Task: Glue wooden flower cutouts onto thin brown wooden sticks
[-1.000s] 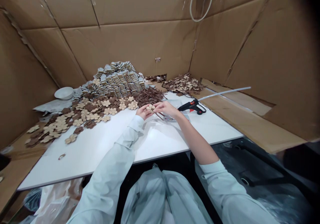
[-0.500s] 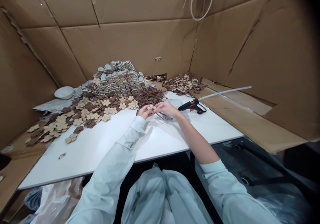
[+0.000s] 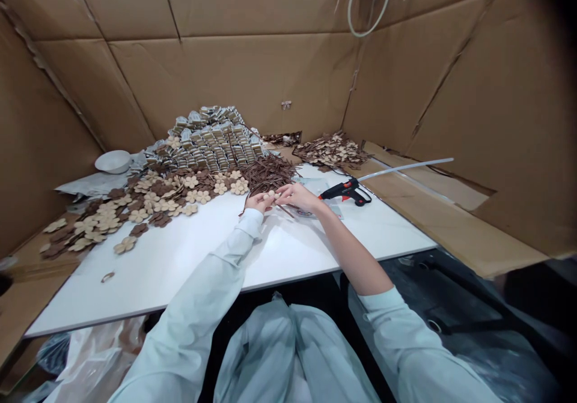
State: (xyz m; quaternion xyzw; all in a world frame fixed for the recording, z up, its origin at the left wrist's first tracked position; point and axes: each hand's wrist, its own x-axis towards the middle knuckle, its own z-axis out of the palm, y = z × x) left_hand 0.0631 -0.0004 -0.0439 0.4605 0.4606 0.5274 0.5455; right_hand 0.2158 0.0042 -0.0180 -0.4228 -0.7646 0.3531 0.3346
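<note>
Between my two hands is a small beige flower (image 3: 269, 194) with brown strips near it. My left hand (image 3: 258, 202) is closed on the flower from the left. The fingers of my right hand (image 3: 295, 196) pinch it from the right. Just behind my hands lies a heap of thin brown strips (image 3: 270, 172). A black and orange glue gun (image 3: 346, 191) with a long translucent stick rests to the right of my right hand. Beige and brown felt flowers (image 3: 157, 196) are spread in a pile to the left.
Stacks of small wrapped packets (image 3: 216, 145) rise at the back. Another flower pile (image 3: 333, 149) is at the back right. A white bowl (image 3: 112, 161) stands at far left. A small ring-shaped piece (image 3: 107, 277) lies on the white tabletop (image 3: 180, 265). Cardboard walls surround the table.
The flower between my hands has turned slightly, and my right fingers have shifted a little to the left over it. The camera view has moved slightly.
</note>
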